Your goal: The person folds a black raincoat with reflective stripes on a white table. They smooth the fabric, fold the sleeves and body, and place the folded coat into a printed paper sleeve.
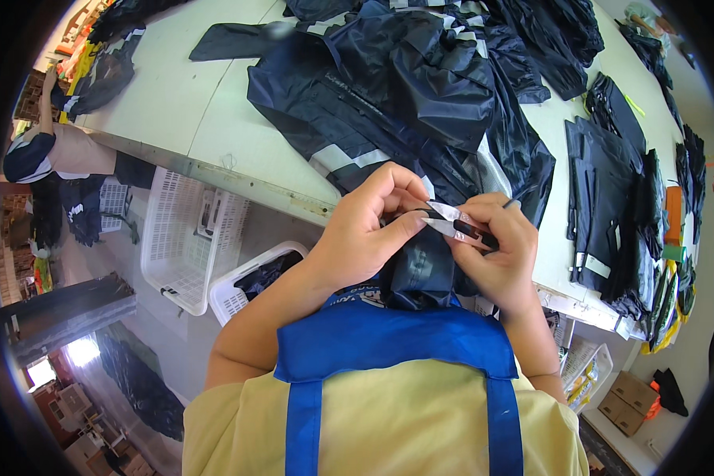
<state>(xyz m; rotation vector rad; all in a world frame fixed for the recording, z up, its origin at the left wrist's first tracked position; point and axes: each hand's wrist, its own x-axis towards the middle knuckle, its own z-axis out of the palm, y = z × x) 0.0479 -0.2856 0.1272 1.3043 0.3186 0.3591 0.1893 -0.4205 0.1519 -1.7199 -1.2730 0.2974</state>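
Pale green worktable (pixel 174 87) in a garment workshop, its edge running across in front of me. One dark navy jacket (pixel 420 103) with grey reflective strips is spread on it; its lower edge hangs off the table toward my lap.

Left hand (pixel 365 238): fingers closed together, pinching a fold of the jacket edge. Right hand (pixel 496 254): closed on a small pair of thread snips (pixel 456 224), silver blades pointing left, tips just beside my left fingertips. Whether the blades are on a thread I cannot tell.

Progress, as a judgement: trimming at this hem is under way; the rest of the jacket lies uninspected on the table. A stack of folded dark pieces (pixel 611 206) sits to my right, count unclear; more dark garments (pixel 547 32) lie heaped at the far side.

Counts: snips, one; white plastic baskets (pixel 178 238) under the table, two, the nearer one holding dark cloth. Another person (pixel 55 151) works at far left.
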